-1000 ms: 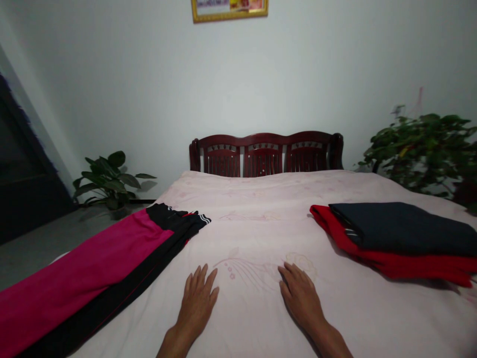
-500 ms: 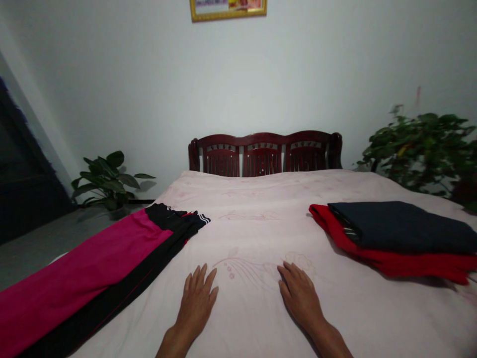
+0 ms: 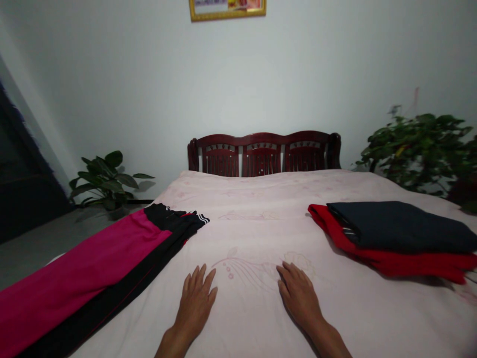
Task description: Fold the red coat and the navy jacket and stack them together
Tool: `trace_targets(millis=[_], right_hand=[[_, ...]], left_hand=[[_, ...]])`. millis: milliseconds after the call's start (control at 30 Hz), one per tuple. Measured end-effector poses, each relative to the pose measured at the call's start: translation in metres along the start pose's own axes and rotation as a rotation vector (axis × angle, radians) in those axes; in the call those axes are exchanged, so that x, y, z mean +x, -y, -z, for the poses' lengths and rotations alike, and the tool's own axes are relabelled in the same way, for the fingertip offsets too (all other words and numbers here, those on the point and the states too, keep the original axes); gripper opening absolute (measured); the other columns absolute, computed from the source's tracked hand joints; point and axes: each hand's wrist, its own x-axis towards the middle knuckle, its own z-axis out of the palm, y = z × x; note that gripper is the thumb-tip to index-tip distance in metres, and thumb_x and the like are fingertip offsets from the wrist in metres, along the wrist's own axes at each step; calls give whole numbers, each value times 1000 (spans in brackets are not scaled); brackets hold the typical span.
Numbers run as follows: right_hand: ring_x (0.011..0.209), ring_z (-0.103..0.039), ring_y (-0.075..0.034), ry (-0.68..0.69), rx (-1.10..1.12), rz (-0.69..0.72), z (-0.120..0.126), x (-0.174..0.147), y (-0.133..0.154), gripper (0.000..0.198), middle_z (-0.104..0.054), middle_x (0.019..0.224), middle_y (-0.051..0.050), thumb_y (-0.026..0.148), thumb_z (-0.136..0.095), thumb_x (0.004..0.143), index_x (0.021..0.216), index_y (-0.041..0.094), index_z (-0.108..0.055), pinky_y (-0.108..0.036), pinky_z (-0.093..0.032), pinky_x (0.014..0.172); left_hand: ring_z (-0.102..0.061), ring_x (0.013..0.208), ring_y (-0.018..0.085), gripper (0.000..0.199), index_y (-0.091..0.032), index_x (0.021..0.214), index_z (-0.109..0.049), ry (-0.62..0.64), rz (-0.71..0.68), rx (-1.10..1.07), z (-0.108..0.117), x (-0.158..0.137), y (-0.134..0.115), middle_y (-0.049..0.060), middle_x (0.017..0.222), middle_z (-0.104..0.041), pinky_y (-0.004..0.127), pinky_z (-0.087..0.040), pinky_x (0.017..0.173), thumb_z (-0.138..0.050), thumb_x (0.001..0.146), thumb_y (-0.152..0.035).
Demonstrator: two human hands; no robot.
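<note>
My left hand (image 3: 197, 298) lies palm down on the pale pink bedsheet (image 3: 246, 318), fingers spread and holding nothing. To its right, my right hand (image 3: 299, 293) rests on the same sheet near a printed flower, its fingers stretched out and slightly bent. Left of my left hand, magenta clothing (image 3: 100, 248) with a black part lies lengthwise over black clothing (image 3: 126, 283); striped cuffs show at the far end. On the right side of the bed, a folded dark navy garment (image 3: 402, 226) sits on top of a folded red garment (image 3: 406, 263).
A carved dark-red wooden headboard (image 3: 263, 154) stands at the far end against the white wall. Potted plants grow on either side, a small one (image 3: 106, 179) at left and a bushier one (image 3: 417, 149) at right. A gold-framed picture (image 3: 228, 16) hangs above.
</note>
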Motion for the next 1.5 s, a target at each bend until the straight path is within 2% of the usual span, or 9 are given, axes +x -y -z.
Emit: trace_targets(millis=[200,1500], right_hand=[[135,-45,-28,-7,1,-5,-4,-1,-2,44,-55,142,-10,28,-42,92,130,18,-62,-49,-31,115],[136,-44,-28,14,-15,4,-1,0,0,43,-54,143,-10,28,-42,93,130,18,-62,-48,-31,115]], left_hand=[[-31,146,25,47,-27,144,-48,2,-23,-13,3,0,0,6,155,-41,49,-24,119,-39,98,-32],[-31,146,26,47,-27,144,-47,13,-25,12,5,1,-3,7,155,-39,50,-25,119,-40,98,-32]])
